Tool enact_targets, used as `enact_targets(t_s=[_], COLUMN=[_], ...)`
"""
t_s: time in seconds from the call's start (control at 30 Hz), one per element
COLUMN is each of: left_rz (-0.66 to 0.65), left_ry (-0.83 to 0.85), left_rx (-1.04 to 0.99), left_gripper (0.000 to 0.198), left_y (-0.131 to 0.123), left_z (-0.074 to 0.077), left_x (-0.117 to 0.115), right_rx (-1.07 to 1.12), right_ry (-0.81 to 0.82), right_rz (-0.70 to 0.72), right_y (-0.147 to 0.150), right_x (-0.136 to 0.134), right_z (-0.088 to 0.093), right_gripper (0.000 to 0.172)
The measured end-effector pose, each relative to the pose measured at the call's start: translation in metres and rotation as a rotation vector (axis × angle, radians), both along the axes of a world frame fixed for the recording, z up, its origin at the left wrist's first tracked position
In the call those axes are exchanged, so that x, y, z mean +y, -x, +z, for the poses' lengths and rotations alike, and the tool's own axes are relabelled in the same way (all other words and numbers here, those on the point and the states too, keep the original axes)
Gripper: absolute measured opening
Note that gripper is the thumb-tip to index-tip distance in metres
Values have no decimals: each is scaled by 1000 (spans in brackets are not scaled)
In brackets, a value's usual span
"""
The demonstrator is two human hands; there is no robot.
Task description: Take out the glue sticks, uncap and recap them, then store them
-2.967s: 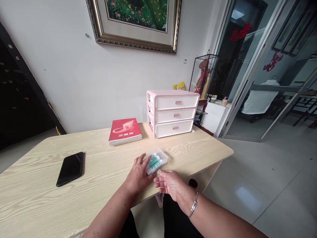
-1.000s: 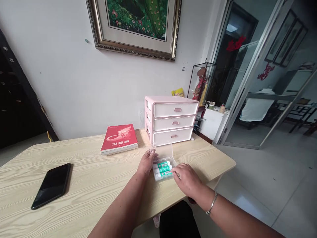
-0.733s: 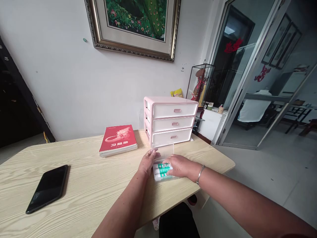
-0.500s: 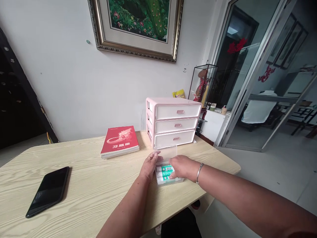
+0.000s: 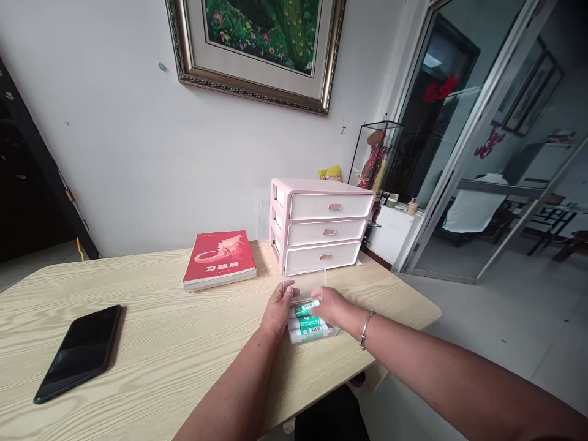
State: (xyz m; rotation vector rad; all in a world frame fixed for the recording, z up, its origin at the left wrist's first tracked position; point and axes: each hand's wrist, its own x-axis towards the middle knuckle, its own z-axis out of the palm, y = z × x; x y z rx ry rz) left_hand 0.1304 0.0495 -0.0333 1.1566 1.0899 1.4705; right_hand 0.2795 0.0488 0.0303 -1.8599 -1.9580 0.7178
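Note:
A clear plastic box (image 5: 294,338) lies near the table's front edge, its transparent lid (image 5: 309,282) raised at the back. Inside are white tubes with green labels (image 5: 307,323); the rear one (image 5: 304,308) sits tilted. My left hand (image 5: 277,306) grips the box's left side, its fingers by the lid. Over the right part of the box is my right hand (image 5: 331,306), thumb and fingers bent around the right end of the rear tube. Part of that tube is hidden by the fingers.
Behind the box stands a pink and white three-drawer cabinet (image 5: 327,233). A red book (image 5: 220,257) lies left of it. A black phone (image 5: 80,352) rests at the table's left. The table's right edge borders a floor and glass door (image 5: 459,153).
My right hand has moved back slightly, uncovering more of the front tubes. The rear tube has become tilted, its right end raised. The view has shifted slightly.

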Motion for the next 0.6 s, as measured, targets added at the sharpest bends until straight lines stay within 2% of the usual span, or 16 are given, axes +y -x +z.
enact_targets(t_s=[0.07, 0.13, 0.17, 0.23, 0.27, 0.33, 0.43, 0.5, 0.6], left_rz=[41, 145, 212, 341, 329, 185, 1, 1, 59], left_ry=[0, -43, -97, -311, -410, -535, -533, -459, -259], left_rx=[25, 92, 156, 417, 547, 753, 908, 910, 670], left_gripper=[49, 60, 63, 59, 53, 46, 44, 41, 39], left_y=[4, 13, 18, 27, 30, 32, 29, 30, 36], left_z=[5, 14, 20, 35, 43, 55, 64, 62, 58], left_x=[-3, -9, -13, -25, -31, -44, -58, -61, -60], right_rx=[95, 185, 224, 288, 329, 454, 676, 680, 345], right_ry=[-18, -38, -50, -70, -79, -88, -59, -84, -232], right_rz=[-17, -15, -14, -13, -5, 42, 143, 138, 181], right_y=[-4, -9, -10, -12, -11, -7, -1, -2, -13], right_x=[3, 3, 1, -6, -11, -21, -33, -34, -28], right_z=[3, 10, 15, 27, 33, 42, 49, 47, 40], right_gripper=[31, 25, 24, 23, 22, 19, 19, 24, 23])
